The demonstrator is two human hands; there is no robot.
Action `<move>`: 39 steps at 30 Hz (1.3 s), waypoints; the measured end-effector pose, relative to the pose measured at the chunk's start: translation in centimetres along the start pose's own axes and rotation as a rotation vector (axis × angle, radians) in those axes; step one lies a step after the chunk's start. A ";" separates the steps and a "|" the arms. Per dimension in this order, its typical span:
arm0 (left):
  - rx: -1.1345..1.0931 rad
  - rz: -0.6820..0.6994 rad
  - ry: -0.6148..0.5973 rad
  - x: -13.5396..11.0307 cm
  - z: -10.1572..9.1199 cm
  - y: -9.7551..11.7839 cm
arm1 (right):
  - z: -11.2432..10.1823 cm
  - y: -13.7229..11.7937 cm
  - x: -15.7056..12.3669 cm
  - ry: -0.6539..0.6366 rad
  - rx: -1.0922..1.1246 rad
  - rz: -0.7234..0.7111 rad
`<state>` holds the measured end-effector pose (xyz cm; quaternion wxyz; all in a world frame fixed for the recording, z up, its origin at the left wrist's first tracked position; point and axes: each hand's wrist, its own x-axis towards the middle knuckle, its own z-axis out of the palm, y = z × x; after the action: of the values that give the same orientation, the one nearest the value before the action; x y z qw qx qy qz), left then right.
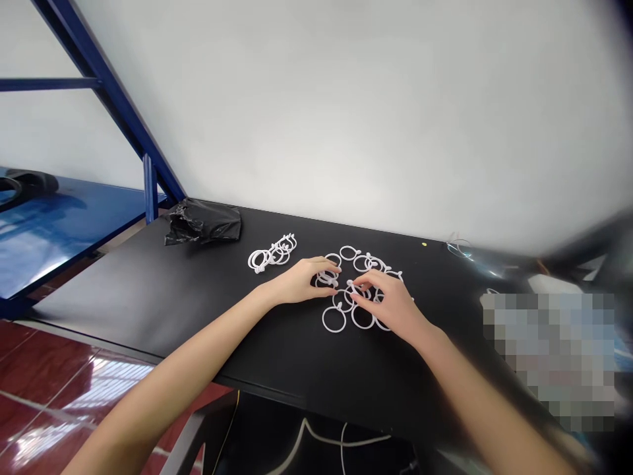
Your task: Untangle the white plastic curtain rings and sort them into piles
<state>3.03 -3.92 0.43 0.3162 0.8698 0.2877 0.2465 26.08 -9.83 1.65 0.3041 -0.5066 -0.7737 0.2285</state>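
Observation:
Thin white rings, each with a small knob, lie scattered on the black table; one ring is nearest the front edge. My left hand curls its thumb and fingers around a few bunched white rings. Close on its right, my right hand pinches a white ring by its knob between thumb and fingers. Part of the scattered rings is hidden under the right hand. Left of my hands, a separate row of overlapping white rings rests on the table.
A crumpled black plastic bag sits at the back left of the black table. Behind stands a white wall, with a blue metal frame at the left. Clear plastic and a blurred-out patch are on the right.

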 end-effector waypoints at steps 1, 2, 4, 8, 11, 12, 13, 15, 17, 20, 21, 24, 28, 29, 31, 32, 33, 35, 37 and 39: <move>0.005 0.000 -0.002 -0.3 0.0 -0.1 | 0.1 0.1 0.0 0.002 -0.001 0.000; 0.015 0.000 -0.005 -0.5 -0.1 -0.1 | 0.1 0.1 0.0 0.008 -0.002 0.002; 0.049 0.004 -0.009 -0.8 -0.6 -0.1 | 0.2 0.2 0.0 0.024 -0.012 0.016; 0.135 -0.021 -0.042 -1.2 -1.5 0.4 | 0.0 0.2 0.0 0.038 -0.042 0.055; 0.166 -0.074 -0.063 -1.2 -1.5 0.6 | 0.0 0.1 0.0 0.032 -0.044 0.060; 0.168 -0.085 -0.066 -1.2 -1.4 0.7 | 0.0 0.1 0.0 0.031 -0.044 0.057; 0.170 -0.090 -0.070 -1.2 -1.3 0.6 | 0.0 0.2 0.0 0.032 -0.043 0.051; 0.181 -0.083 -0.078 -1.1 -1.0 0.6 | 0.1 0.2 0.0 0.036 -0.040 0.037; 0.193 -0.059 -0.085 -1.0 -0.8 0.6 | 0.2 0.3 0.0 0.042 -0.032 0.031; 0.207 -0.015 -0.084 -1.0 -0.6 0.6 | 0.3 0.4 0.0 0.043 -0.021 0.036; 0.212 -0.001 -0.081 -1.0 -0.6 0.7 | 0.3 0.4 0.0 0.041 -0.019 0.037; 0.223 0.020 -0.065 -0.9 -0.5 0.9 | 0.2 0.3 0.0 0.037 -0.018 0.035; 0.260 0.002 -0.061 -0.7 -0.4 1.1 | 0.1 0.1 0.0 0.037 -0.020 0.034; 0.278 -0.001 -0.063 -0.6 -0.4 1.0 | 0.1 0.1 0.1 0.040 -0.021 0.033; 0.314 0.000 -0.067 -0.6 -0.4 0.9 | 0.0 0.1 0.1 0.048 -0.025 0.031; 0.328 0.002 -0.069 -0.7 -0.5 0.9 | 0.0 0.1 0.1 0.051 -0.028 0.031; 0.340 0.001 -0.074 -0.7 -0.7 0.8 | -0.1 0.2 0.1 0.055 -0.031 0.031; 0.347 0.004 -0.076 -0.7 -1.1 0.6 | -0.1 0.3 0.1 0.067 -0.037 0.031; 0.334 -0.016 -0.030 -0.5 -1.7 0.4 | -0.1 0.4 0.1 0.086 -0.040 0.030; 0.305 -0.091 0.100 0.2 -2.3 0.0 | -0.2 0.4 0.1 0.104 -0.040 0.028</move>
<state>1.79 -2.88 2.03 0.1768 0.8803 0.3762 0.2284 26.43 -9.58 1.54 0.3305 -0.5345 -0.7542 0.1903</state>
